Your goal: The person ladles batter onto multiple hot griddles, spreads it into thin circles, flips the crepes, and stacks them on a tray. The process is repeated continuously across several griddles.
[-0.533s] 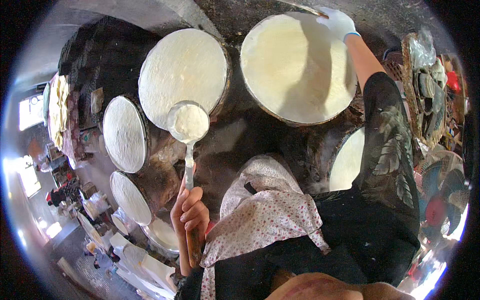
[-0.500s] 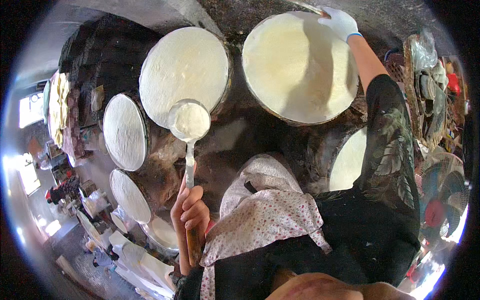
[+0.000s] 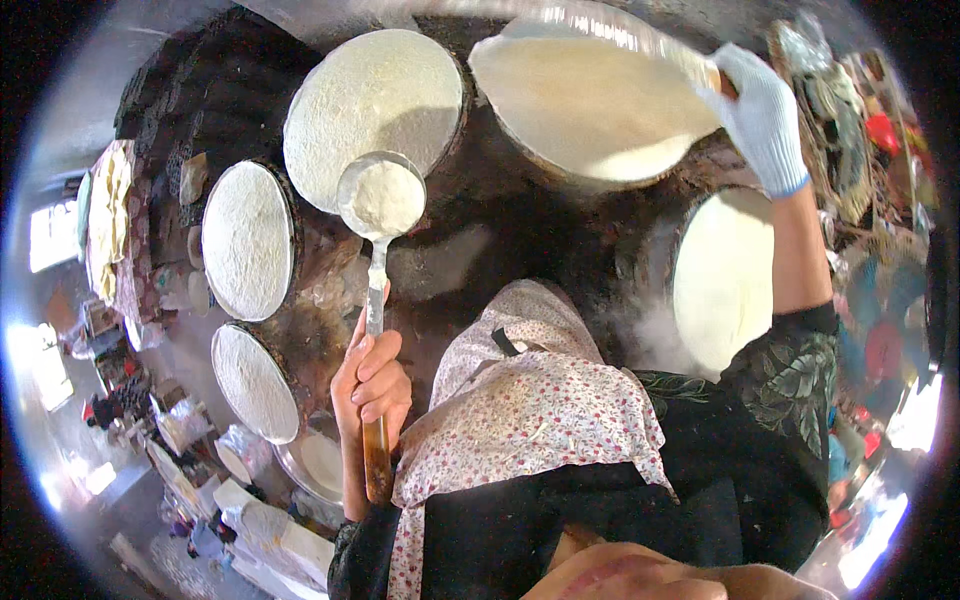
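Upright in my left hand (image 3: 374,385) is a long-handled ladle (image 3: 383,196), gripped by its brown lower handle, its round bowl filled with thick pale batter. The bowl overlaps the near edge of a round griddle (image 3: 375,105) coated with a pale layer. At the far right, my right hand (image 3: 762,115), in a white glove, is closed around the brown handle of a long pale tool (image 3: 620,35). Its blurred, streaky strip runs along the far side of the large round griddle (image 3: 600,105); its exact kind is unclear. A pale tan layer covers this griddle.
More round griddles with white layers stand to the left (image 3: 248,240), lower left (image 3: 253,385) and right (image 3: 727,275). Steam (image 3: 655,325) drifts beside the right one. A floral cloth (image 3: 530,420) covers my front. A fan (image 3: 880,330) stands at far right.
My right hand has swung right and nearer, bringing the pale tool into fuller view along the large griddle. The right griddle shows more now. My left hand still holds the ladle.
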A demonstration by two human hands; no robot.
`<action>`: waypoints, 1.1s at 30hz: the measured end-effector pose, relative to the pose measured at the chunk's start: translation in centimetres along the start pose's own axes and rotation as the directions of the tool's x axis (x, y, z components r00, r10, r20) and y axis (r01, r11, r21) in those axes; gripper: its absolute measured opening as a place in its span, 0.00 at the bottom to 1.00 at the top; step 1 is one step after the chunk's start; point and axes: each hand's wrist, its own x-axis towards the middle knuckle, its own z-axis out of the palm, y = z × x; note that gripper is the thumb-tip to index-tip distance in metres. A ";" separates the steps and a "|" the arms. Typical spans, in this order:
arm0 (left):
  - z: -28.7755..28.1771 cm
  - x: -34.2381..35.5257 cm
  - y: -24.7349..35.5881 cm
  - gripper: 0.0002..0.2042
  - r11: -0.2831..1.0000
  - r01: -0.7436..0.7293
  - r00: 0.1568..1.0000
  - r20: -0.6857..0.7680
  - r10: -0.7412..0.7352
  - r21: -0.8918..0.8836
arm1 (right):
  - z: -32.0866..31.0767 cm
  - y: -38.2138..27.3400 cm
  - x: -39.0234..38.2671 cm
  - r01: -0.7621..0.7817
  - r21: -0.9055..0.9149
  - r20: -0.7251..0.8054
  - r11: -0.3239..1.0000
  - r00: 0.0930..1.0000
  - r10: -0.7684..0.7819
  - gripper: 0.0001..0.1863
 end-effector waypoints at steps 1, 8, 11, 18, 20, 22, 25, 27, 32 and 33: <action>-0.8 -1.0 0.6 0.27 1.000 0.009 1.000 0.000 -0.009 0.006 | -2.4 -3.0 -2.3 -0.014 0.026 -0.015 1.000 1.000 0.015 0.13; -6.1 -7.7 7.4 0.27 0.962 0.271 0.961 0.066 -0.268 -0.031 | -15.2 -20.5 -19.3 -0.423 0.059 -0.103 0.904 0.899 0.427 0.13; -7.8 -9.8 9.1 0.26 0.950 0.302 0.953 0.018 -0.304 0.074 | -19.7 -24.0 -27.8 -0.740 0.415 -0.067 0.530 0.556 0.829 0.08; -10.2 -12.8 6.0 0.24 0.841 0.491 0.871 -0.092 -0.483 0.227 | -28.3 -28.1 -53.0 -0.842 0.509 -0.084 0.177 0.156 0.984 0.08; -10.8 -13.8 3.4 0.25 0.781 0.547 0.834 -0.114 -0.540 0.301 | -30.6 -30.5 -59.8 -0.835 0.509 -0.185 0.207 0.129 0.974 0.10; -11.5 -15.0 0.6 0.25 0.717 0.618 0.779 -0.127 -0.614 0.321 | -32.9 -33.4 -65.5 -0.878 0.452 -0.274 0.159 0.033 0.961 0.11; -12.4 -17.5 -2.7 0.26 0.656 0.723 0.690 -0.177 -0.702 0.216 | -36.3 -36.3 -71.4 -0.977 0.212 -0.414 -0.002 -0.092 0.906 0.14; -12.2 -17.9 -4.2 0.20 0.650 0.757 0.648 -0.192 -0.737 0.063 | -38.0 -36.4 -73.3 -0.972 0.207 -0.381 -0.114 -0.188 0.905 0.16; -11.8 -18.4 -5.2 0.13 0.639 0.767 0.636 -0.199 -0.746 0.056 | -39.1 -36.4 -72.6 -0.995 -0.097 -0.453 -0.016 0.030 0.891 0.12; -11.9 -18.3 -5.5 0.09 0.653 0.752 0.655 -0.199 -0.729 0.083 | -38.7 -36.9 -71.9 -0.979 -0.190 -0.482 0.068 0.153 0.863 0.11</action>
